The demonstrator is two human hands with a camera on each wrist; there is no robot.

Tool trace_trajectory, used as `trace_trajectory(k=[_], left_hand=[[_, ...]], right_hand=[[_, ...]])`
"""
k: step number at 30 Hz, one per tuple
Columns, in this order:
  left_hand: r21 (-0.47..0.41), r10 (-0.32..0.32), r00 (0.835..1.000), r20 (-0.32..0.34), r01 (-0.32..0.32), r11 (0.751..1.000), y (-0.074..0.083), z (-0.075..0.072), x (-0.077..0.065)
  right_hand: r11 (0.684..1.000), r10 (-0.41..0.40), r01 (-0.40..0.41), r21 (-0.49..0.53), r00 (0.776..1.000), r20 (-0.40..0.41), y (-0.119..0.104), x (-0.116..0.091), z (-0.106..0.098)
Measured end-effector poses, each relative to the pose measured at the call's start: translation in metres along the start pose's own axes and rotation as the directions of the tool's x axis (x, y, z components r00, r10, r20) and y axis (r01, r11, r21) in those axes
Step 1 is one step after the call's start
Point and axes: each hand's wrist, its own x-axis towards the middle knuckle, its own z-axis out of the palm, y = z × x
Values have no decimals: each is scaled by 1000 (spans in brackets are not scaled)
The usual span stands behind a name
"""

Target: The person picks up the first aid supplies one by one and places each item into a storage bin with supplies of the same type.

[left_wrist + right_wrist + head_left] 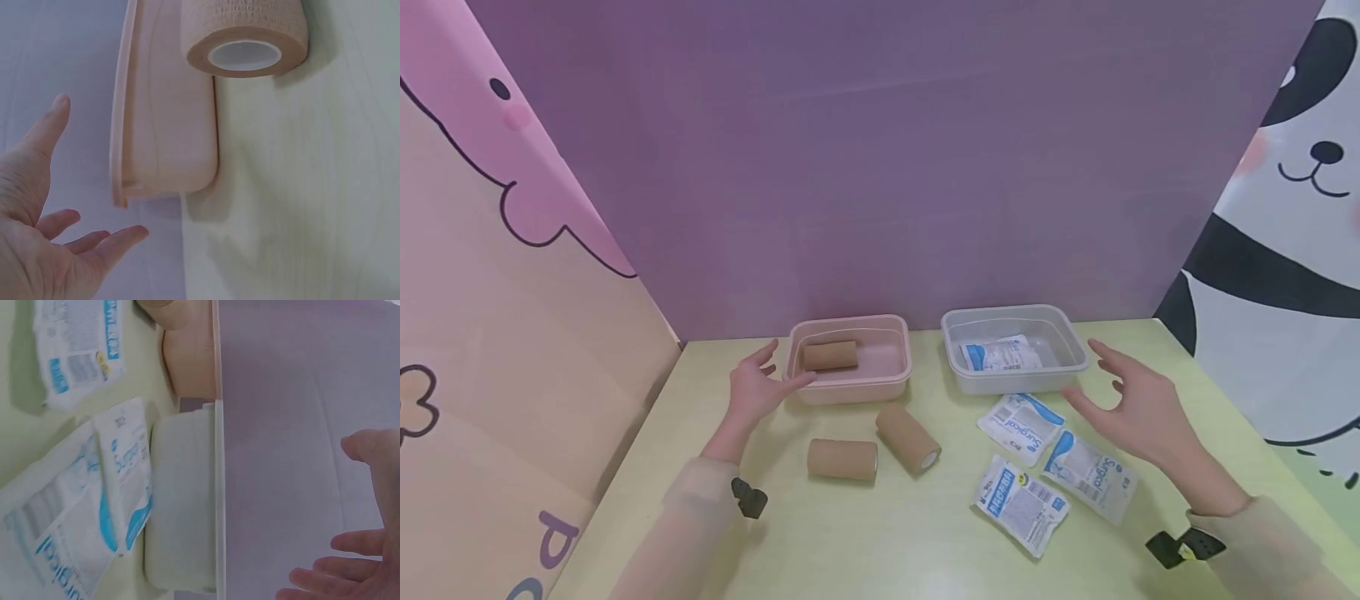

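Fingers spread, my left hand (757,390) is beside the left end of the pink plastic tub (857,392), thumb over its front corner in the head view. A tan bandage roll (831,356) lies inside that tub. Two more rolls, one lying crosswise (842,460) and one slanted (908,439), are on the table in front. My right hand (1138,408), also with fingers spread and holding nothing, is at the right end of the whitish tub (1022,382). That tub contains a white-and-blue surgical packet (1002,354).
Three similar packets lie before the whitish tub: one against its front (1021,427), one to the right (1090,475), one nearest me (1022,506). A purple panel (887,183) rises behind the pale yellow table (850,542). Printed panels stand on both sides.
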Motion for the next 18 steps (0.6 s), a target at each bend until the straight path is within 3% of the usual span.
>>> trace_trajectory(k=[6, 18], left_hand=[[-10, -17, 1000, -7, 17, 1000, -5, 6, 5], [-57, -30, 999, 36, 32, 998, -15, 15, 12]], right_hand=[[999, -23, 24, 40, 1000, -15, -18, 8, 6], [994, -68, 62, 94, 996, 59, -49, 24, 23]])
